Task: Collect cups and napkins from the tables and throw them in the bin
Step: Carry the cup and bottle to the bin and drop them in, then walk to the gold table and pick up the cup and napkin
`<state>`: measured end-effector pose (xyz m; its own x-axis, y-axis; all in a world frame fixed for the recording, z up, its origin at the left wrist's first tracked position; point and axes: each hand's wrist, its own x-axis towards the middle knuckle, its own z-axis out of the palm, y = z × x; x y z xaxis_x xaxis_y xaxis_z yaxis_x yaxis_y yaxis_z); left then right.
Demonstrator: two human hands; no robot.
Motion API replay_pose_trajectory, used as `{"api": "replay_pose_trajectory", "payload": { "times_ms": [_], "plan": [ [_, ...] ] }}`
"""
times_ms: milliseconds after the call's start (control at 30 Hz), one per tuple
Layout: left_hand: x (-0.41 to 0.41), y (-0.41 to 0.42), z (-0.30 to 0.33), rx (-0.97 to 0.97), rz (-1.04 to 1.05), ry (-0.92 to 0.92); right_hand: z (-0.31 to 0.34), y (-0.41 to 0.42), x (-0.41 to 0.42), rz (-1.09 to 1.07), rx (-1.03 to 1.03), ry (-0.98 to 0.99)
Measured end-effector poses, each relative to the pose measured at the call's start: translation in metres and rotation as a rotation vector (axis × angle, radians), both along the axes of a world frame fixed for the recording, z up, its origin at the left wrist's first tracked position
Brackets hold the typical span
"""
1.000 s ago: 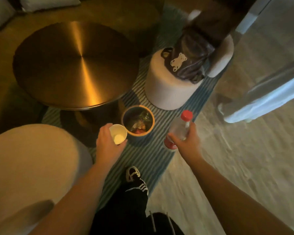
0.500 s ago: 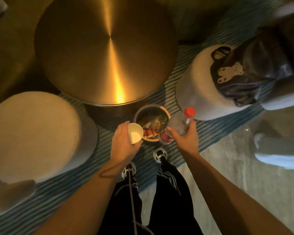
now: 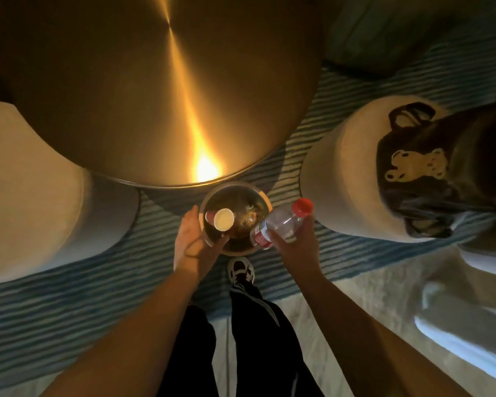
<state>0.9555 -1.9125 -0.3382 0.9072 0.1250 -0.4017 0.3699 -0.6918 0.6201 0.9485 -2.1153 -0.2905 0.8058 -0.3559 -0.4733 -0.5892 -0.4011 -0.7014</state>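
Round brass tabletop (image 3: 155, 90) bare where visible. Bin (image 3: 265, 196) below its edge, already holding rubbish. Bottle (image 3: 281, 223) over rim, clasped in right hand (image 3: 294, 247). Cup (image 3: 224, 220) over bin, apparently leaving left hand (image 3: 196, 239); left grip unclear.

Left hand (image 3: 196, 239) open; cup (image 3: 223, 219) over bin (image 3: 265, 196); right hand (image 3: 294, 245) grips bottle (image 3: 281, 223).
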Motion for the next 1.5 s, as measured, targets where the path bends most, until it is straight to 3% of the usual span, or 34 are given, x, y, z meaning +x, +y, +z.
{"api": "replay_pose_trajectory", "payload": {
  "times_ms": [300,400,567,733,867,1200,1500],
  "plan": [
    [-0.029,0.026,0.003,0.183,0.012,0.067,-0.048,0.017,0.021,0.139,0.1,0.124],
    [-0.035,0.033,0.02,0.211,0.035,0.068,-0.044,0.02,0.022,0.209,0.042,0.166],
    [-0.04,0.044,0.057,0.251,0.087,0.047,-0.011,0.018,0.014,0.37,-0.013,0.177],
    [-0.056,0.058,0.108,0.281,0.132,-0.023,0.044,0.03,0.009,0.648,-0.175,0.034],
    [-0.074,0.08,0.149,0.329,0.244,-0.085,0.085,0.055,0.011,0.812,-0.149,-0.046],
    [-0.16,0.169,0.212,0.49,0.686,-0.123,0.155,0.22,0.018,1.236,-0.058,-0.287],
    [-0.259,0.272,0.224,0.514,1.034,-0.106,0.177,0.392,-0.041,1.623,0.025,-0.366]
  ]
}}
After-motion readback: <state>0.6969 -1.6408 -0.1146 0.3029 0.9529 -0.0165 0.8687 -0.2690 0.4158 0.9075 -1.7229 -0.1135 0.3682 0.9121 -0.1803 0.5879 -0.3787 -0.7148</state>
